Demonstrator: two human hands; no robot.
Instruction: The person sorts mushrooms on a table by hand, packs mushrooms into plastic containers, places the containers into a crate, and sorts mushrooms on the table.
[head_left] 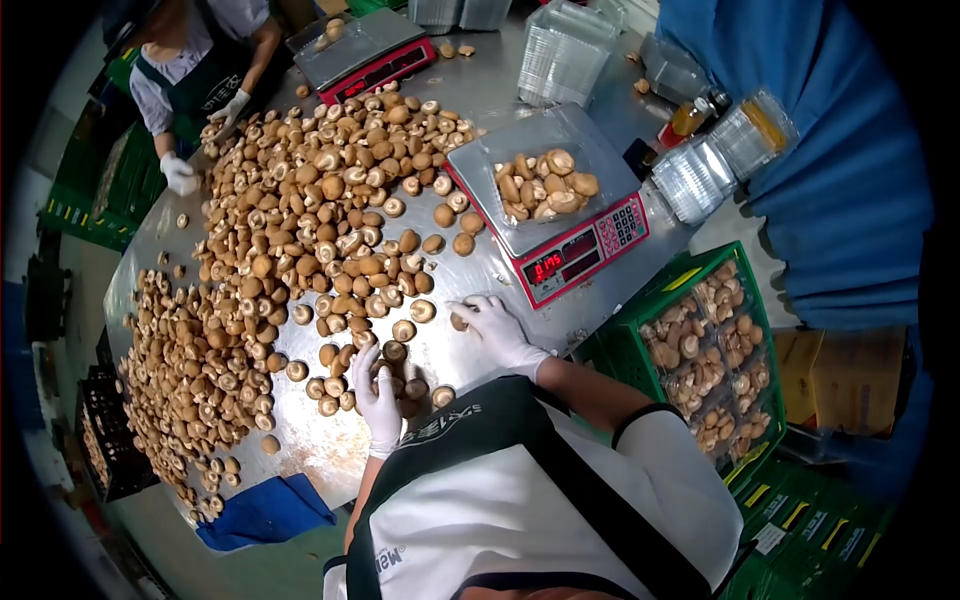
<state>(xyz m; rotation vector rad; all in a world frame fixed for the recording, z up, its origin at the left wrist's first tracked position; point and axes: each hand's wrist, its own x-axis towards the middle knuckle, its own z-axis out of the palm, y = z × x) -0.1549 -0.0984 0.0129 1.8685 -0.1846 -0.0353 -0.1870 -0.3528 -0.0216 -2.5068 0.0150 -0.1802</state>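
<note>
My right hand (pixel 495 335), in a white glove, has its fingers curled at the tips on a brown mushroom (pixel 458 322) just above the metal table. My left hand (pixel 376 402), also gloved, rests among loose mushrooms near the table's front edge. Its thumb and fingers are apart, and I see no mushroom clearly gripped in them. Beside it lies a mushroom (pixel 442 397) with its pale underside up. A large heap of mushrooms (pixel 300 200) spreads over the table beyond and left of my hands. Past my right hand, a red scale (pixel 585 255) carries a clear tray of mushrooms (pixel 545 185).
A green crate (pixel 625 345) with packed mushroom trays stands at right. Stacked clear trays (pixel 565 55) are at the back, near a second red scale (pixel 375 72). Across the table, a co-worker's gloved hands (pixel 180 175) are at the heap. A blue cloth (pixel 265 515) hangs at the front-left edge.
</note>
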